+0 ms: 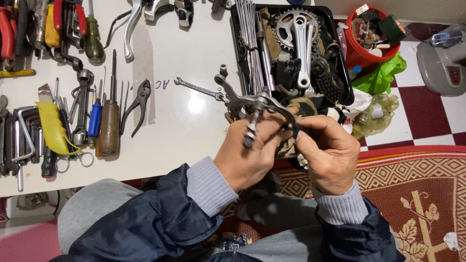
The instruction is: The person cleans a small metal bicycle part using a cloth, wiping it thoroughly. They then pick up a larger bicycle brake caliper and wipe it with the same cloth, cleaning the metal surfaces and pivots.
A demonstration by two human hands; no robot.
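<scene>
Holding a metal bicycle brake caliper (252, 109) over the near edge of the white table (194, 126), the person works on it with both hands. The left hand (247, 155) grips the caliper from below; its fingers (264, 133) are curled and pressed around the centre bolt and lower arm. The right hand (327, 153) meets it from the other side, its thumb and forefinger pinching a small dark part, seemingly a brake pad or its fixing, at the end of one caliper arm; the part is mostly hidden by the fingers. A cloth or glove (303, 106) lies just behind the caliper, partly covered by it.

Judgement: the step in hand appears to be fitting or adjusting that small part on the caliper arm, with the left hand steadying the body. The next move would call for a firm hold on the caliper and a fine twist or push at the pinched end, and possibly a tool.

Nearby: a thin spanner (196, 88) lies on the table just beside the caliper. A black tray (234, 43) holds a crankset (298, 31) and spokes (250, 43). Pliers (138, 104) and screwdrivers (108, 121) lie well apart to the left. A red bucket (361, 53) stands on the floor beyond the tray.
</scene>
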